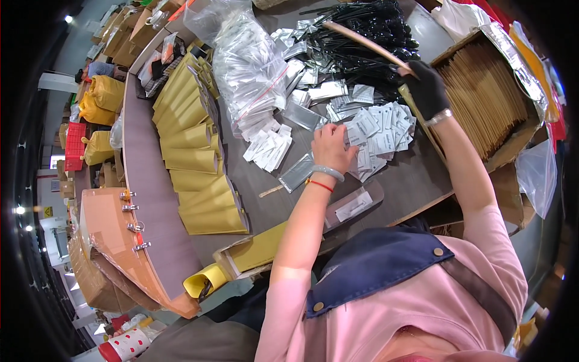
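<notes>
Right hand [426,89], in a black glove, clamped on a flat tan envelope [362,41] above the surface [416,178]. Long axis running from the glove up and left, free end aimed at the far-left corner over the black ties [368,30]. Left hand [331,148], bare, fingers curled down onto the pile of small white sachets [380,130]; pinching one or not, cannot tell. Open box of tan envelopes [482,99] just right.

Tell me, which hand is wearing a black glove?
The right hand, up by the cardboard box, wears the black glove and holds a flat brown envelope. The left hand is bare.
</notes>
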Demonstrator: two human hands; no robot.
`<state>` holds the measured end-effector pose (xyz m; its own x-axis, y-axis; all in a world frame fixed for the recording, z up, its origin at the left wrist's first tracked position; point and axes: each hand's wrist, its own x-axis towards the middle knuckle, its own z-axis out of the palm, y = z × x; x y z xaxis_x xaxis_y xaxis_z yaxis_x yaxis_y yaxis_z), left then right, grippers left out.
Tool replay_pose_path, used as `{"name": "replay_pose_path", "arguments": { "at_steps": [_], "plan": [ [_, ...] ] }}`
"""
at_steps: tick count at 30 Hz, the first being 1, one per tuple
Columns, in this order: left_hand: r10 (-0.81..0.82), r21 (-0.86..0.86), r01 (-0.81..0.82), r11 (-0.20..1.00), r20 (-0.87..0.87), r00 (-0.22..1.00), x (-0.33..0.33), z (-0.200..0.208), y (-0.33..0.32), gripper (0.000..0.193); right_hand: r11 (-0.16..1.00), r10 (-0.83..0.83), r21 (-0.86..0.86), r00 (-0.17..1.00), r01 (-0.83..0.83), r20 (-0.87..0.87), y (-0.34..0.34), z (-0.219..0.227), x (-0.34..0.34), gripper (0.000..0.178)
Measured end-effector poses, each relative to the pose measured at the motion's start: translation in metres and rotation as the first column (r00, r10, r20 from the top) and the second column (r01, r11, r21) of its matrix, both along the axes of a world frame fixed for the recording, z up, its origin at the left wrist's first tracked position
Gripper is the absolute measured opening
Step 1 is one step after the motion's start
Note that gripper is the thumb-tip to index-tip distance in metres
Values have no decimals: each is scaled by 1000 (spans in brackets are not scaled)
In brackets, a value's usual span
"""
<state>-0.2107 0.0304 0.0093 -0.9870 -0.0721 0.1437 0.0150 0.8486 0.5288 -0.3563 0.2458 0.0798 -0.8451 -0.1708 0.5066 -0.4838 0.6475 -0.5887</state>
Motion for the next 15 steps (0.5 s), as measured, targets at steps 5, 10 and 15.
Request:
{"name": "replay_pose_path", "arguments": {
  "at_steps": [5,10,15],
  "plan": [
    [-12,-2,12,1000,-42,999,3,5,-6,54,982,-45,-182,995,61,91,26,27,42,20],
    [-21,-45,17,999,-79,997,41,31,-14,54,851,219,-512,805,119,551,35,30,78,18],
    [-58,37,56,998,82,995,139,39,-19,54,910,324,-411,522,57,789,34,9,113,28]
  ]
}}
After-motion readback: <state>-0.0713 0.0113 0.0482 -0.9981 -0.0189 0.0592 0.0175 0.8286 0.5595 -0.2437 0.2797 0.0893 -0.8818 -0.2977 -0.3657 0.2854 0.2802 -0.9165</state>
